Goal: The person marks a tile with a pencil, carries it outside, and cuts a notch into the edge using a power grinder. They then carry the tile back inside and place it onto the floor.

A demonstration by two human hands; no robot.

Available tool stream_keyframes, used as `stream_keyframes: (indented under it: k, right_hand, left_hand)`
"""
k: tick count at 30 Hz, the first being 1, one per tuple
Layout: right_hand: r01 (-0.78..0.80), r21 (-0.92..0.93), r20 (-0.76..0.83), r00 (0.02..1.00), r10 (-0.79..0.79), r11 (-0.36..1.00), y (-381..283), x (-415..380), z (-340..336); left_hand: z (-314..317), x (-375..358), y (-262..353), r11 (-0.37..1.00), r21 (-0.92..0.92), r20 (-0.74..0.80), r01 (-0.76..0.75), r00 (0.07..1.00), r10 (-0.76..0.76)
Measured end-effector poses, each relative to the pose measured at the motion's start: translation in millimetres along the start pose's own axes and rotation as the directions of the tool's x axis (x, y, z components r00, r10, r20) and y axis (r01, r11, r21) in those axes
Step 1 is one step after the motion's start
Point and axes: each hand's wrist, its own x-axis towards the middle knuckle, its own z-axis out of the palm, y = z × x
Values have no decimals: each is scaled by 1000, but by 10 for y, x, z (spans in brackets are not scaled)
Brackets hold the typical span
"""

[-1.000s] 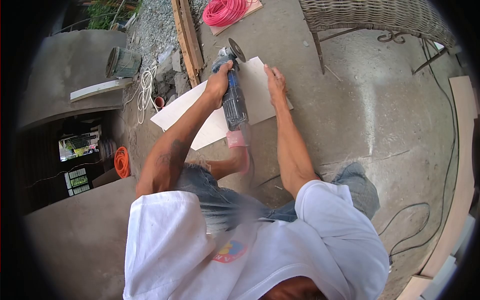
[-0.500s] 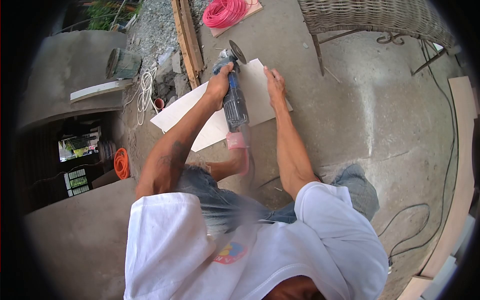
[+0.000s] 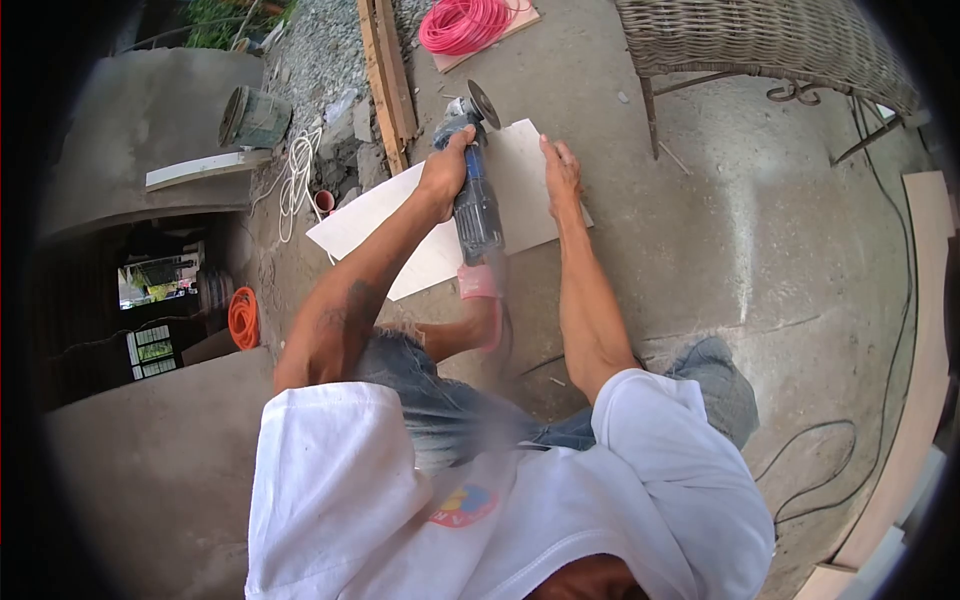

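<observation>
My left hand (image 3: 447, 175) is wrapped round the head end of a blue and black angle grinder (image 3: 478, 215). Its thin cutting disc (image 3: 484, 104) stands up at the far end, by the top edge of a flat white tile (image 3: 520, 190). The grinder body lies across the tile in this view, covering its middle. At the tile's right edge, my right hand (image 3: 563, 178) grips the side, fingers pointing away from me. A foot in a pink slipper (image 3: 480, 282) is just below the tile's near edge, behind the grinder's blurred tail.
Wooden planks (image 3: 388, 85), gravel (image 3: 330, 60) and a coil of pink cable (image 3: 465, 27) lie beyond the tile. White cord (image 3: 298, 180) and a bucket (image 3: 255, 120) are on the left. To the right stand a wicker chair (image 3: 740, 40) and a black cable (image 3: 908, 290) along the concrete floor.
The whole view has shifted slightly, so things sit a little further right and lower. Both hands keep the same holds, on the grinder and on the tile.
</observation>
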Motion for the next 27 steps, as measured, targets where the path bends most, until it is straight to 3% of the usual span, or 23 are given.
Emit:
stream_keyframes:
  k: [3, 6, 9, 18, 21, 27]
  right_hand:
    - [0, -30, 7, 1000, 0, 1000, 26, 22, -3]
    - [29, 58, 10, 1000, -30, 998, 58, 60, 7]
    - [-46, -27, 125, 991, 49, 999, 74, 92, -33]
    - [-4, -1, -35, 999, 4, 1000, 224, 142, 115]
    - [-32, -41, 98, 995, 35, 999, 140, 123, 1]
    - [-28, -64, 49, 998, 31, 998, 25, 31, -21]
  left_hand:
    - [36, -36, -1, 999, -29, 19, 24, 1000, -23]
    - [29, -30, 10, 998, -47, 54, 41, 998, -39]
    - [40, -50, 17, 998, -42, 54, 35, 998, -33]
    - [61, -93, 23, 998, -56, 66, 27, 998, -23]
    - [46, -47, -4, 999, -41, 59, 19, 998, -17]
    - [76, -84, 4, 998, -56, 62, 23, 998, -20]
